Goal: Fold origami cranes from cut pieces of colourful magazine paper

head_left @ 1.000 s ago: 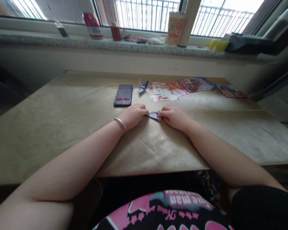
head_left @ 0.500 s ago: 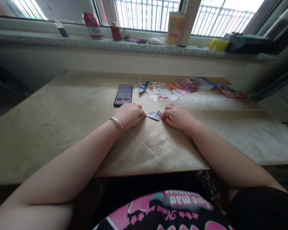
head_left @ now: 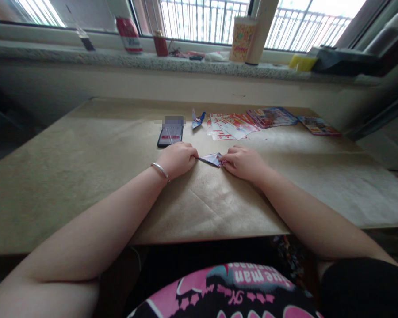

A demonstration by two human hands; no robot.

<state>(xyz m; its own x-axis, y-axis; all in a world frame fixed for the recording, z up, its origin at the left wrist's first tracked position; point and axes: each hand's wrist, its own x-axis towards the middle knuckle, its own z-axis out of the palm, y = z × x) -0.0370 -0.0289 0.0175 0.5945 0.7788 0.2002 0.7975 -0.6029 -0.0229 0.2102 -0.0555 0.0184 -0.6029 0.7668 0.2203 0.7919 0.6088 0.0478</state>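
A small folded piece of printed paper (head_left: 211,159) lies between my hands, low on the table. My left hand (head_left: 179,157) is closed, its fingertips pinching the paper's pointed left corner. At the other end, my right hand (head_left: 243,162) grips the right edge with thumb and forefinger. Beyond my left hand rests a phone (head_left: 170,132) with its screen lit. Just right of the phone stands a blue folded paper figure (head_left: 198,119), its ends pointing up.
Red and white printed sheets (head_left: 230,126) overlap behind my right hand, beside colourful booklets (head_left: 272,117). Along the windowsill (head_left: 102,55) stand a red can (head_left: 128,35), a small red bottle (head_left: 160,44) and a patterned paper cup (head_left: 242,39). The table's near edge runs in front of me.
My left hand has shifted slightly left with the paper's corner. The fingers of my right hand have moved left, further over the paper's right end. The paper now looks narrower.
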